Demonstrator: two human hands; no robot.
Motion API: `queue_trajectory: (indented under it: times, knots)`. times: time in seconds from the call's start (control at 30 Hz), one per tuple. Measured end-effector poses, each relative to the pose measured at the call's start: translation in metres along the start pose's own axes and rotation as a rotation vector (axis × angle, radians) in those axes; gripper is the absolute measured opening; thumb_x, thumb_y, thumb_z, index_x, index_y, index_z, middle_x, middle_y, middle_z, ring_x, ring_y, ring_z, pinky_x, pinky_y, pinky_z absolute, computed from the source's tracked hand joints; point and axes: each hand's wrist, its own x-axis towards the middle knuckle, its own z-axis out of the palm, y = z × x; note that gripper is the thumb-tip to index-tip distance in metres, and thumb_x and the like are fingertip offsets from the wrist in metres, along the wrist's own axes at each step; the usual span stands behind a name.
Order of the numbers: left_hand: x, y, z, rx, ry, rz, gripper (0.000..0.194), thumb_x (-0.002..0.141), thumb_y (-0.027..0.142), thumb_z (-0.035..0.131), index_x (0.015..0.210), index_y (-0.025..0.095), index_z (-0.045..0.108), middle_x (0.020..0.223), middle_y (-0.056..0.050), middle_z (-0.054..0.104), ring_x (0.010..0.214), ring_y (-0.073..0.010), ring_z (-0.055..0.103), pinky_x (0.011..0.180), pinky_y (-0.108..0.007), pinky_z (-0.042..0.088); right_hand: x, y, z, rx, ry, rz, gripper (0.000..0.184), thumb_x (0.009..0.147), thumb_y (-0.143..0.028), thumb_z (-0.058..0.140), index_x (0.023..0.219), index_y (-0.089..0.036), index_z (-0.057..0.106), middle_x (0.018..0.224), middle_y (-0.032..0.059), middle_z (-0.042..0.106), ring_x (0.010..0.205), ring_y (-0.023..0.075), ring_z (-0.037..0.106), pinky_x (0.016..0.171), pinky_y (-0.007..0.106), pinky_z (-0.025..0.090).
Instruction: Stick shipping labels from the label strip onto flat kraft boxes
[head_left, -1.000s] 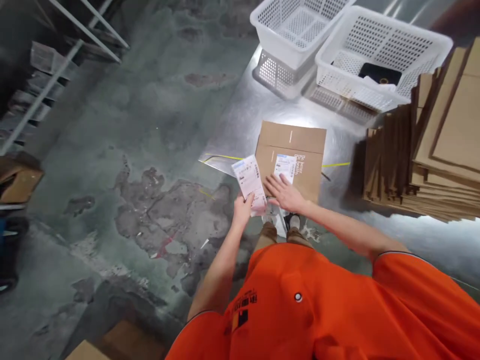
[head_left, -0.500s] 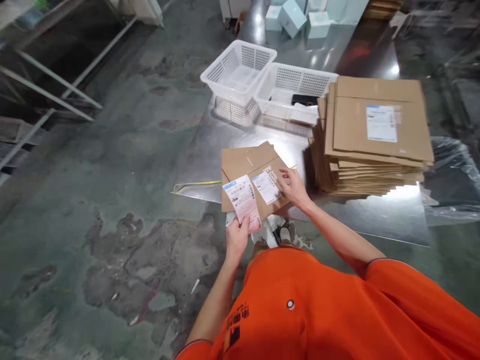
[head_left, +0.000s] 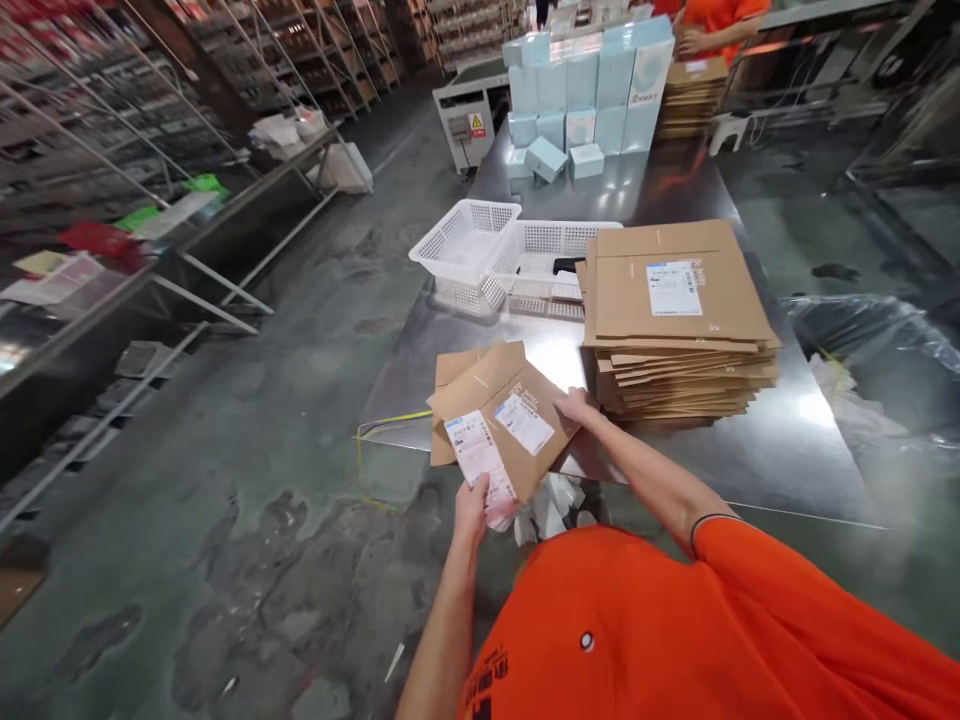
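Left hand: fingers closed on a printed shipping label, lower edge of mailer
Right hand: fingers open, resting on a cardboard mailer
Mailer: held above a steel table
Flat mailer stack: 2 o'clock
White baskets: 12 o'clock

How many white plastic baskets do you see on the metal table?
2: one white basket at left on the metal table, and one right beside it, partly behind the cardboard stack. More may hide behind it.

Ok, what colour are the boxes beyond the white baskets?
Pale aqua boxes, best in the head view.
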Motion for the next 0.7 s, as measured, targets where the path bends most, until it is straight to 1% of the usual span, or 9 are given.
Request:
queue_trajectory:
  times: [0.07, 0.13, 0.2, 0.27, 0.37, 0.47, 0.57, 0.63, 0.7]
  knots:
    - [-0.004, 0.001, -0.009, -0.051, 0.046, -0.013, 0.022, 0.076, 0.02, 0.061, 0.096, 0.01, 0.063, 0.082, -0.009, 0.072, 0.072, -0.019, 0.068, 0.069, -0.031, 0.055, -0.011, -0.005, -0.014, 0.047, -0.072, -0.136, 0.033, 0.085, -0.038, 0.054, 0.095, -0.008, 0.062, 0.09, 0.0118, 0.063, 0.079, 0.018, 0.057, 0.07, 0.025, 0.045]
    - [-0.008, 0.004, -0.021, -0.144, 0.065, -0.011, 0.023, 0.075, 0.02, 0.062, 0.096, 0.012, 0.064, 0.084, -0.009, 0.073, 0.075, -0.0204, 0.069, 0.071, -0.033, 0.056, -0.03, -0.013, -0.036, 0.093, -0.087, -0.305, 0.026, 0.084, -0.037, 0.055, 0.089, -0.012, 0.062, 0.087, 0.0062, 0.063, 0.076, 0.0144, 0.055, 0.067, 0.021, 0.042]
    - [-0.013, 0.009, -0.028, -0.256, 0.042, 0.016, 0.023, 0.076, 0.022, 0.064, 0.097, 0.015, 0.065, 0.09, -0.008, 0.073, 0.082, -0.0211, 0.07, 0.076, -0.034, 0.057, -0.049, -0.016, -0.07, 0.169, 0.021, -0.469, 0.024, 0.086, -0.037, 0.052, 0.09, -0.015, 0.061, 0.09, 0.0041, 0.062, 0.079, 0.0137, 0.053, 0.068, 0.021, 0.041]
    - [-0.017, 0.019, -0.028, -0.295, -0.008, 0.043, 0.022, 0.076, 0.026, 0.066, 0.097, 0.017, 0.065, 0.092, -0.007, 0.073, 0.084, -0.0212, 0.07, 0.078, -0.033, 0.056, -0.059, -0.005, -0.118, 0.275, 0.259, -0.565, 0.026, 0.088, -0.039, 0.049, 0.092, -0.016, 0.06, 0.09, 0.0039, 0.061, 0.078, 0.014, 0.052, 0.069, 0.022, 0.041]
    - [-0.027, 0.036, -0.012, -0.222, -0.083, 0.058, 0.028, 0.074, 0.034, 0.071, 0.093, 0.014, 0.065, 0.084, -0.008, 0.073, 0.075, -0.021, 0.07, 0.072, -0.033, 0.057, -0.05, 0.042, -0.203, 0.338, 0.641, -0.46, 0.029, 0.088, -0.04, 0.051, 0.096, -0.014, 0.06, 0.088, 0.0052, 0.059, 0.077, 0.0145, 0.051, 0.069, 0.024, 0.041]
    - [-0.041, 0.052, 0.015, -0.188, -0.184, 0.076, 0.041, 0.067, 0.042, 0.076, 0.091, 0.012, 0.065, 0.08, -0.008, 0.073, 0.068, -0.0202, 0.069, 0.066, -0.031, 0.056, -0.033, 0.095, -0.262, 0.202, 0.678, -0.142, 0.03, 0.09, -0.036, 0.05, 0.096, -0.009, 0.061, 0.087, 0.0108, 0.059, 0.077, 0.0165, 0.052, 0.07, 0.028, 0.041]
    - [-0.058, 0.068, 0.046, -0.16, -0.303, 0.121, 0.05, 0.062, 0.051, 0.077, 0.091, 0.012, 0.066, 0.081, -0.008, 0.072, 0.069, -0.0201, 0.068, 0.065, -0.031, 0.056, -0.039, 0.109, -0.271, -0.106, 0.727, 0.042, 0.043, 0.084, -0.037, 0.063, 0.112, -0.005, 0.06, 0.109, 0.0223, 0.054, 0.101, 0.0294, 0.051, 0.083, 0.04, 0.041]
    - [-0.07, 0.08, 0.066, -0.135, -0.393, 0.154, 0.051, 0.062, 0.053, 0.076, 0.091, 0.012, 0.068, 0.083, -0.007, 0.072, 0.07, -0.0195, 0.067, 0.069, -0.032, 0.056, -0.059, 0.087, -0.252, -0.12, 0.784, -0.143, 0.06, 0.08, -0.041, 0.067, 0.128, -0.009, 0.053, 0.125, 0.0236, 0.047, 0.117, 0.0347, 0.043, 0.091, 0.046, 0.04]
    - [-0.08, 0.093, 0.085, -0.089, -0.492, 0.224, 0.048, 0.064, 0.054, 0.075, 0.089, 0.013, 0.069, 0.083, -0.005, 0.071, 0.071, -0.0178, 0.066, 0.071, -0.03, 0.055, -0.082, 0.051, -0.225, 0.1, 0.605, -0.51, 0.067, 0.082, -0.046, 0.064, 0.138, -0.016, 0.044, 0.131, 0.0177, 0.046, 0.119, 0.0296, 0.044, 0.092, 0.041, 0.044]
